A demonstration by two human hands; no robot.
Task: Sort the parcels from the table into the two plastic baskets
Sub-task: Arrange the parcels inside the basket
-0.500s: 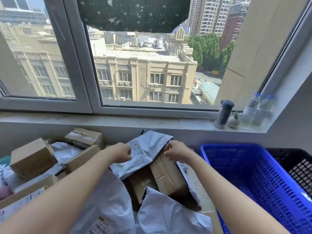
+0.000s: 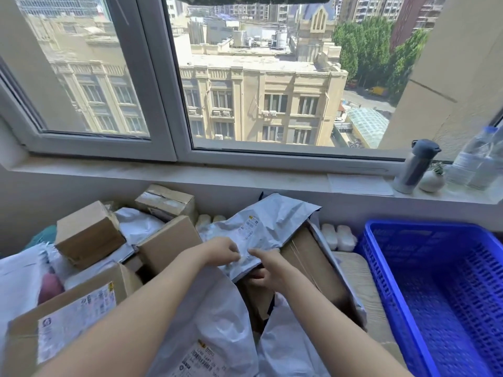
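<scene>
Parcels piled on the tabletop (image 2: 362,289) under the window sill. Grey poly mailer (image 2: 268,227) lies mid-pile, back edge leaning against the wall, front edge over a long cardboard box (image 2: 313,270). Left hand (image 2: 224,253) pinches the mailer's near edge, grip clamped on the plastic. Right hand (image 2: 268,268) also grips that edge, thumb on top, fingers curled underneath, just beside the left hand. Cardboard boxes visible: about five — small cube box (image 2: 87,234) at left, taped box (image 2: 166,204) at back, one plain box (image 2: 168,243) between them, labelled box (image 2: 70,317) near left, plus the long one. Two more white mailers near front, the left one (image 2: 206,336) with a printed label. Blue plastic basket (image 2: 441,295) at right, just beside the tabletop; only one basket in view. On the sill: one grey flask (image 2: 416,165), one small white pot (image 2: 431,180), two clear bottles (image 2: 476,161).
</scene>
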